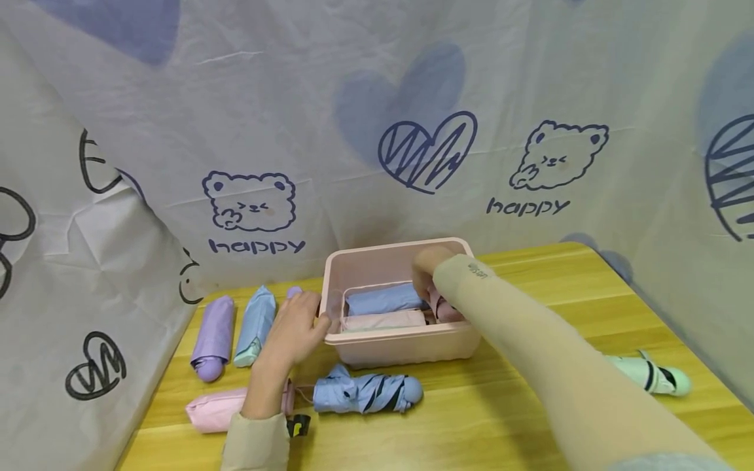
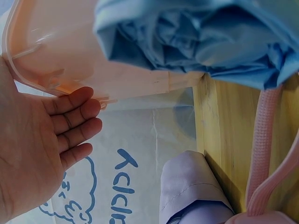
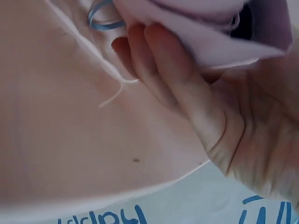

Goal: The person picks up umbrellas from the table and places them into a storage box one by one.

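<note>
A pink plastic bin (image 1: 406, 350) stands on the table, with a folded blue umbrella (image 1: 385, 299) and a pale pink one (image 1: 385, 320) lying inside. My right hand (image 1: 429, 268) reaches into the bin's right end and grips a folded pink umbrella (image 1: 448, 313). In the right wrist view, the fingers (image 3: 170, 60) curl against that umbrella's fabric (image 3: 205, 35). At the bin's left rim, my left hand (image 1: 297, 327) touches the edge. Its fingers (image 2: 77, 121) are loosely extended in the left wrist view and hold nothing; the thumb is out of sight there.
In front of the bin lies a blue umbrella with dark stripes (image 1: 368, 392), beside a pink umbrella (image 1: 218, 410) partly behind my left forearm. Purple (image 1: 215, 330) and blue (image 1: 257, 320) umbrellas lie at the left. A mint umbrella (image 1: 633, 373) is at the right. Printed cloth hangs behind.
</note>
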{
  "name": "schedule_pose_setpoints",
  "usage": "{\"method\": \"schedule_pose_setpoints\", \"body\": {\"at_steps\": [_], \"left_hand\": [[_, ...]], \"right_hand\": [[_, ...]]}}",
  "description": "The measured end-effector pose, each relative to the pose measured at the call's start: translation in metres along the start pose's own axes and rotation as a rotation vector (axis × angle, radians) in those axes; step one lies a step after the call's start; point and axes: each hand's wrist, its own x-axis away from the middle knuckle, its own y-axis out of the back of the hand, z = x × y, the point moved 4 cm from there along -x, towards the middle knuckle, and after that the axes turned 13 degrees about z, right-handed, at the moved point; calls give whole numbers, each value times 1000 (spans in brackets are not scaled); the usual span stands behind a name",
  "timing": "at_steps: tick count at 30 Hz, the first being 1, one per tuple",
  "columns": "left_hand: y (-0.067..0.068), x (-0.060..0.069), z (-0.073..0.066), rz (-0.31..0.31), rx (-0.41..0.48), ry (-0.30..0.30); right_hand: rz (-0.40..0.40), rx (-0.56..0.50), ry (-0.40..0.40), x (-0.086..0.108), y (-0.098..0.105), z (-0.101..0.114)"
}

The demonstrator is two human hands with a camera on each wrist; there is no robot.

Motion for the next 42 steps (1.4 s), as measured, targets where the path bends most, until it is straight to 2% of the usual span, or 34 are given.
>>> {"method": "schedule_pose_setpoints", "body": {"at_steps": [6, 10, 13, 17, 20, 25, 27, 36, 39, 42], "left_hand": [[1, 1, -1, -5, -3, -6], [3, 2, -3, -5, -3, -15], [3, 2, -4, -2, -1, -17], [3, 2, -5, -5, -4, -18], [3, 2, -6, -6, -8, -19], [3, 3, -7, -7, 4, -16], [3, 3, -7, -7, 8, -14], [1, 2, -4, 3, 1, -14], [1, 1, -4, 1, 2, -11], [1, 2, -3, 0, 5, -9]], "right_hand": [[38, 60, 16, -4, -2, -2], [7, 42, 54, -10, -4, -7], [-54, -37, 87, -16, -6, -12], [-121, -74, 120, -35, -5, -18], [-139, -9, 124, -56, -1, -19], [-109, 23, 96, -64, 3, -19], [-105, 8, 98, -56, 1, -18], [-103, 66, 119, -15, 0, -18], [-131, 144, 126, -9, 3, -17], [-102, 218, 116, -7, 8, -15]]}}
